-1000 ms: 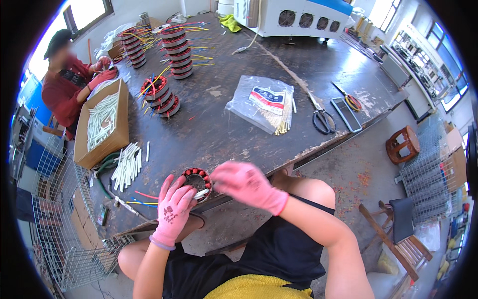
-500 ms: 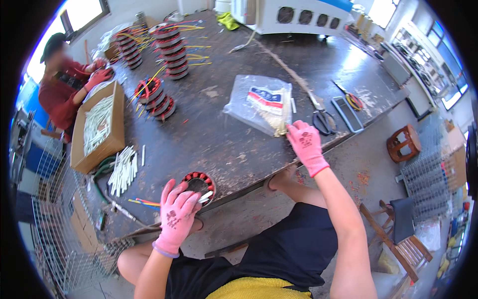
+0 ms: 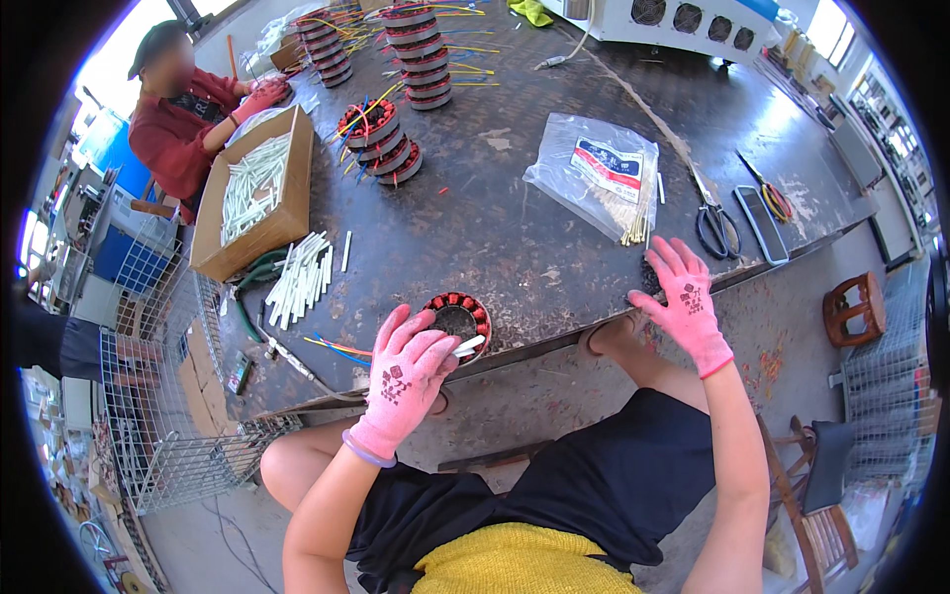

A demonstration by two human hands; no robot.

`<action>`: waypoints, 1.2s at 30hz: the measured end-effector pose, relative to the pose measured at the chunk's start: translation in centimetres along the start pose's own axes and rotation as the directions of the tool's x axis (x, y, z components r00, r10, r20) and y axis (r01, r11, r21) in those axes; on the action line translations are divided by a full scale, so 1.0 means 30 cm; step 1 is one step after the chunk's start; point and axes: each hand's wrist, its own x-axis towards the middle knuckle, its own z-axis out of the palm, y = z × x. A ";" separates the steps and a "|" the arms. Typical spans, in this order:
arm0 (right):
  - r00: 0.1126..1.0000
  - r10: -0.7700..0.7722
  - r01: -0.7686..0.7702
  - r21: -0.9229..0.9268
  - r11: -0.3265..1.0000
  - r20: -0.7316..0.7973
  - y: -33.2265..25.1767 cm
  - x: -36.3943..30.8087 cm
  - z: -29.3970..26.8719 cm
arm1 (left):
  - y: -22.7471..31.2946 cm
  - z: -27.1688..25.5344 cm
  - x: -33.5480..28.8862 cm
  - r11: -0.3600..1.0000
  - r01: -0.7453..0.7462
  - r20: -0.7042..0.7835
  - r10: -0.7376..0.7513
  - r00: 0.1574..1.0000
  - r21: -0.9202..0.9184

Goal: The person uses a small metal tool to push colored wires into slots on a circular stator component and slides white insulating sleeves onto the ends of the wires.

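Head view: right hand (image 3: 683, 305), spread near the bag (image 3: 574, 176), has moved from the ring (image 3: 480, 315); left hand (image 3: 406, 374) still grips it.

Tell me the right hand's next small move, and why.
Probably ease the right hand toward the cream strips poking from the clear bag and pinch one: it looks empty and sits close to them, while the left hand rests at the red-coil ring.
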 end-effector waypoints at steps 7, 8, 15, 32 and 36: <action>0.995 -0.098 0.097 -0.023 0.995 -0.035 0.048 -0.050 0.016 | 0.007 0.016 0.011 1.000 -0.012 0.001 0.012 1.000 -0.018; 0.994 -0.108 0.107 -0.021 0.994 -0.027 0.038 -0.051 0.008 | 0.007 0.012 0.008 1.000 -0.009 0.007 0.009 1.000 -0.007; 0.947 -0.294 0.280 -0.121 0.953 -0.126 0.065 -0.073 0.041 | -0.001 -0.005 0.011 1.000 -0.001 0.067 0.000 0.998 0.019; 0.939 0.032 0.169 0.542 0.824 -0.342 -0.043 -0.106 -0.053 | 0.046 -0.018 0.013 0.989 0.104 0.067 -0.111 0.992 0.102; 0.993 -0.104 0.080 0.978 0.194 -0.061 -0.304 -0.181 -0.153 | 0.031 0.004 0.014 0.995 0.095 0.032 -0.095 0.995 0.021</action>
